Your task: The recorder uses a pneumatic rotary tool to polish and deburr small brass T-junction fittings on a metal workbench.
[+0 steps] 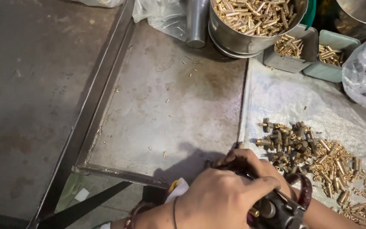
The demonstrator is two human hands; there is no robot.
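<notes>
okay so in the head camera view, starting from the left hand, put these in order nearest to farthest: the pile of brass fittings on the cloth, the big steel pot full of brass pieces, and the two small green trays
From the left hand:
1. Pile of brass fittings, on the cloth just to its upper right.
2. Steel pot, at the top centre, on the metal table.
3. Green trays, at the top right beside the pot; the pot and the nearer tray are close to call.

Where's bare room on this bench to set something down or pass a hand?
Freest: the grey metal tray between its left rail and the white cloth, only stray brass bits. The cloth's upper strip below the green bins is also bare. Crowded: the brass parts pile and where both hands, left hand, work.
</notes>
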